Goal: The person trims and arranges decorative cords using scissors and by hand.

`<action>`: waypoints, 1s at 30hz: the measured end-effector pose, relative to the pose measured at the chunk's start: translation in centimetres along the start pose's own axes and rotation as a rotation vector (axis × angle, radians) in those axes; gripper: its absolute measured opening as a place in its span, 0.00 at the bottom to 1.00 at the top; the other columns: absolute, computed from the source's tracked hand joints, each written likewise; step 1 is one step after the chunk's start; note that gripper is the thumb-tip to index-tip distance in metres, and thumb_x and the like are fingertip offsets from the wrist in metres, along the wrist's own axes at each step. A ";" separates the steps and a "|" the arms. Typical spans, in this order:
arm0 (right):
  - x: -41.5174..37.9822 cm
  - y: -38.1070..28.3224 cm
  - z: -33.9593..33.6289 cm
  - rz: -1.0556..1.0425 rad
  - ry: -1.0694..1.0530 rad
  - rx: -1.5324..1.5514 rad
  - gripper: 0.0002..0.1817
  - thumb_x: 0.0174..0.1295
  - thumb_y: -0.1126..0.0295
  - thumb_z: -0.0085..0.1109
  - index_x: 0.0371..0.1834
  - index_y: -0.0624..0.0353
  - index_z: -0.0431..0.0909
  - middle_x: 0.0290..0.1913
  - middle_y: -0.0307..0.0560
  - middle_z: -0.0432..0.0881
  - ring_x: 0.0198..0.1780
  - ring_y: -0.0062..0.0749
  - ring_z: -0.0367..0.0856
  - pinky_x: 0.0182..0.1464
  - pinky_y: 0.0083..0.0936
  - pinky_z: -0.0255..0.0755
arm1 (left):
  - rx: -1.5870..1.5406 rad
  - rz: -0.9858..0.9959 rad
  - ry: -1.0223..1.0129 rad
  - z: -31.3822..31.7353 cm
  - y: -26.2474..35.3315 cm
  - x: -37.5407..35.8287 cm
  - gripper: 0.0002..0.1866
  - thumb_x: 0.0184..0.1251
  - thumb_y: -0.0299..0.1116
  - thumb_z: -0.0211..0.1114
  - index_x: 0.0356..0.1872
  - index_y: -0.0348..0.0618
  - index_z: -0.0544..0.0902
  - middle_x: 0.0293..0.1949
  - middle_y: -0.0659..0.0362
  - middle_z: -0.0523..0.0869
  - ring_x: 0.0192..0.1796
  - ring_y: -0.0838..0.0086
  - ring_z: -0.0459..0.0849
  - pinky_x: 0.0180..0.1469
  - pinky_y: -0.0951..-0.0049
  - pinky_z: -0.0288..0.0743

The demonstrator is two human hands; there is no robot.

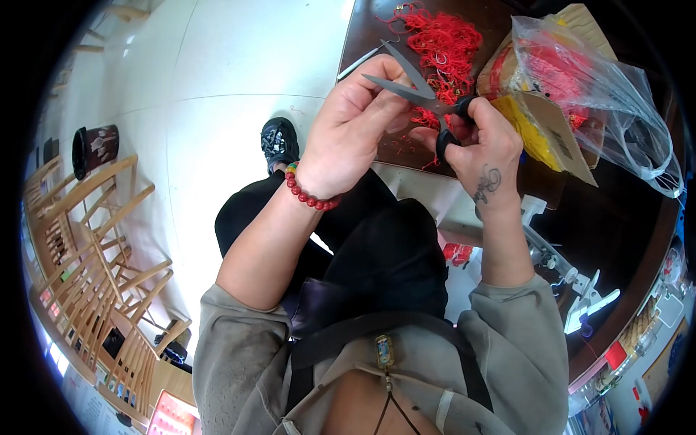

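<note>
From the head camera, the right hand [484,141] grips the black handles of the scissors [424,94], fingers through the loops, blades parted and pointing toward ten o'clock. The left hand [355,119] is curled at the blades, fingertips pinched on something too small to tell. At twelve o'clock a heap of red thread [442,43] lies on the dark table [362,36]. At two o'clock sits a clear plastic bag [602,87] over a cardboard box [554,134].

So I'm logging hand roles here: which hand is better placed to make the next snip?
Right. The right hand has its fingers through the handles of the open scissors; the left hand only pinches something small at the blades.
</note>
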State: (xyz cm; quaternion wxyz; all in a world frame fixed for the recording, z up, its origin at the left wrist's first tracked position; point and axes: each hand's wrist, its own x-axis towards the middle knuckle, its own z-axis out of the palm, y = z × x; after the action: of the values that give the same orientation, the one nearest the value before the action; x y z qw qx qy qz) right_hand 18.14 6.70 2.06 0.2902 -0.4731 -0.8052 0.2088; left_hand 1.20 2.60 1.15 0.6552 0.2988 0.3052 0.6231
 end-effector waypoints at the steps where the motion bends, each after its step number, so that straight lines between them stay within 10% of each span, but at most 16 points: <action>1: 0.0 0.0 -0.1 -0.004 -0.005 -0.004 0.23 0.36 0.62 0.80 0.22 0.59 0.71 0.20 0.41 0.74 0.21 0.34 0.74 0.24 0.27 0.69 | -0.001 0.003 0.000 0.0 0.0 0.0 0.06 0.75 0.29 0.50 0.42 0.40 0.75 0.30 0.69 0.72 0.30 0.89 0.64 0.34 0.86 0.59; 11: -0.1 0.4 0.0 -0.027 -0.022 -0.053 0.20 0.37 0.67 0.78 0.22 0.61 0.72 0.18 0.42 0.72 0.20 0.31 0.73 0.24 0.25 0.69 | 0.002 -0.031 0.075 0.7 0.3 -0.1 0.07 0.76 0.29 0.49 0.42 0.39 0.76 0.33 0.69 0.74 0.32 0.89 0.66 0.35 0.86 0.62; 18: -0.6 1.4 0.1 0.284 -0.044 0.670 0.19 0.48 0.75 0.75 0.36 0.60 0.70 0.33 0.35 0.76 0.35 0.15 0.73 0.39 0.15 0.71 | 0.314 0.100 0.026 0.2 0.1 0.1 0.06 0.74 0.30 0.53 0.42 0.38 0.75 0.31 0.70 0.73 0.31 0.91 0.65 0.33 0.87 0.60; 30: -0.5 -1.3 1.3 0.213 0.140 1.131 0.16 0.52 0.86 0.65 0.37 0.61 0.69 0.38 0.45 0.77 0.41 0.23 0.77 0.46 0.19 0.73 | 0.596 0.216 0.014 0.3 -0.3 -0.1 0.04 0.70 0.25 0.57 0.41 0.37 0.77 0.29 0.66 0.75 0.31 0.86 0.71 0.34 0.85 0.67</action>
State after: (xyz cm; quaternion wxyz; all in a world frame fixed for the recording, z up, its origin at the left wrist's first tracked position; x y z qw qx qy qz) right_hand 16.64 5.60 1.71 0.5280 -0.3358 -0.4952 0.6027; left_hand 1.58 2.53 1.10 0.4666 0.5042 0.4453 0.5743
